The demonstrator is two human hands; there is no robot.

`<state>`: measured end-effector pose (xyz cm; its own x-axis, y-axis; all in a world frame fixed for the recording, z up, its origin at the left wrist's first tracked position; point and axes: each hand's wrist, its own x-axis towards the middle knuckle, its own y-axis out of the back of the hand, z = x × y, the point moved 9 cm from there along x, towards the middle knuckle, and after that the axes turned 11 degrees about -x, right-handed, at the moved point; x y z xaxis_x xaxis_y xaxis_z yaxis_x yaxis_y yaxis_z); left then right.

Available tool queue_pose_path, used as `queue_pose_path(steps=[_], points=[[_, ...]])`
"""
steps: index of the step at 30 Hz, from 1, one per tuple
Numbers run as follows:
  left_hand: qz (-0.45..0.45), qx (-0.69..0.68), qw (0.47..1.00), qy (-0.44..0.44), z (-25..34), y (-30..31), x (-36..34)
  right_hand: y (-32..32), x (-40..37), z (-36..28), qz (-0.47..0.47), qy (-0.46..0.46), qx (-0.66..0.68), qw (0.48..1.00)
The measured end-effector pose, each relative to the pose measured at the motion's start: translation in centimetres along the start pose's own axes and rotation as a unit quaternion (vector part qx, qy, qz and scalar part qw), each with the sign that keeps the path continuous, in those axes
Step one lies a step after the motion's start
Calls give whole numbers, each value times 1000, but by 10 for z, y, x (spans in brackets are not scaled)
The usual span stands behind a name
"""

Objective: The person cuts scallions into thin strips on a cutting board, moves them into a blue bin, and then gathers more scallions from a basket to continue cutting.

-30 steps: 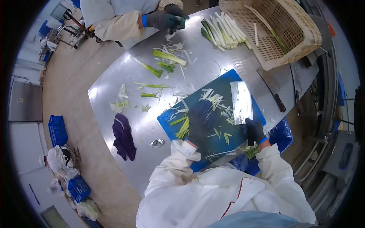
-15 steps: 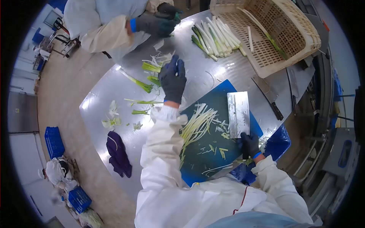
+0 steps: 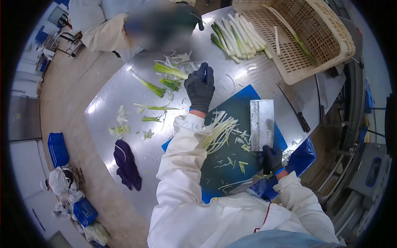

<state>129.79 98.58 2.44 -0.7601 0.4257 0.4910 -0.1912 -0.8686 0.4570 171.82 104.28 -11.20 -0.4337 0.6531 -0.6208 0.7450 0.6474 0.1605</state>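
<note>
My left hand (image 3: 199,89), in a dark glove, is over the metal table with its fingers pressed together; what they hold, if anything, is hidden. Its thumb side meets the end of a thick green leek piece (image 3: 170,70). At the lower right of the cutting board (image 3: 223,171), my right hand (image 3: 271,158) grips the handle of a wide cleaver (image 3: 261,125), whose blade lies flat over the board. Thin pale leek strips (image 3: 221,133) and small green bits are on the board, left of the blade. Other leek pieces (image 3: 149,86) lie to the left.
A bundle of leeks (image 3: 239,37) lies by a beige crate (image 3: 326,62). Two more knives, one of them a cleaver (image 3: 293,99), rest on the right. A purple cloth (image 3: 127,165) is at the left edge. A co-worker's gloved hand (image 3: 197,20) and blurred arm are across the table.
My left hand has moved right, uncovering more of the thick leek piece. My right hand still grips the cleaver. The co-worker's arm has shifted and is now blurred.
</note>
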Motion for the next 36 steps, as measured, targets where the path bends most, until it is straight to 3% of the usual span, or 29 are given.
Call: queue_pose_path(steps=[2, 5, 9, 13, 16, 20, 25, 29, 36], points=[[-7, 11, 999, 29, -4, 5, -3, 0, 0, 2, 10, -6, 0, 1000], [91, -1, 996, -15, 3, 30, 3, 7, 8, 17, 20, 1, -30, 999], [151, 45, 985, -77, 12, 55, 13, 13, 15, 23, 19, 37, -68, 997], [183, 55, 981, -46, 12, 79, 22, 7, 10, 14, 13, 36, -60, 997], [221, 53, 970, -84, 15, 90, 28, 5, 7, 14, 11, 10, -40, 999], [178, 45, 976, -116, 21, 85, 47, 7, 9, 17, 16, 27, -23, 999], [219, 83, 964, -124, 25, 83, 72, 14, 12, 16, 18, 53, -104, 993], [265, 98, 950, -135, 23, 86, 88, 12, 11, 17, 23, 36, -58, 997], [151, 159, 973, -66, -11, 59, 98, 9, 8, 12, 16, 42, -70, 997]])
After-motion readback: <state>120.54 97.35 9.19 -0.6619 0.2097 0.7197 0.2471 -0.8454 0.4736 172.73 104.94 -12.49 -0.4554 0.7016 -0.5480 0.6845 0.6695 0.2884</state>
